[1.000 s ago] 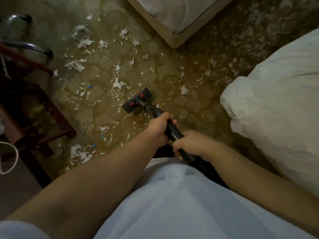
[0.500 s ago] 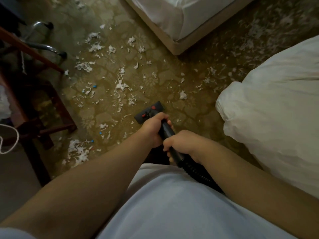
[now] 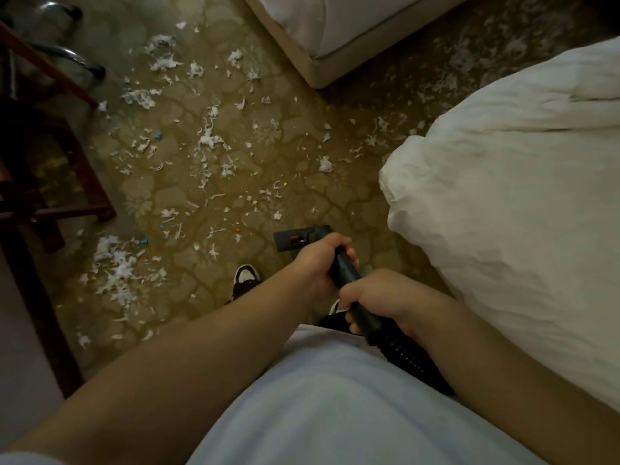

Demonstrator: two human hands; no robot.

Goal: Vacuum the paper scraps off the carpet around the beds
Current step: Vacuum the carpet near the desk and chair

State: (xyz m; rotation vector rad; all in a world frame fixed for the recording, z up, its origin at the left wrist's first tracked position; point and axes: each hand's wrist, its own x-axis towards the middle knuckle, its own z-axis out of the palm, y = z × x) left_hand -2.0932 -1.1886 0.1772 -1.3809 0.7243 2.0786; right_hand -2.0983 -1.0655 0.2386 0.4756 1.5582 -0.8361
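Beside the white duvet (image 3: 503, 213), a left hand (image 3: 317, 263) and right hand (image 3: 372, 297) grip the vacuum wand (image 3: 345, 270), its floor head (image 3: 295, 238) on the carpet (image 3: 188, 196); paper scraps (image 3: 208, 140) lie scattered farther from the duvet.

No words, numbers or signs can be read here. The vacuum (image 3: 344, 268) has a small red mark (image 3: 294, 238) on its floor head, but it is too small and blurry to tell if it is writing. The black and white shoe (image 3: 246, 280) shows no name that can be read.
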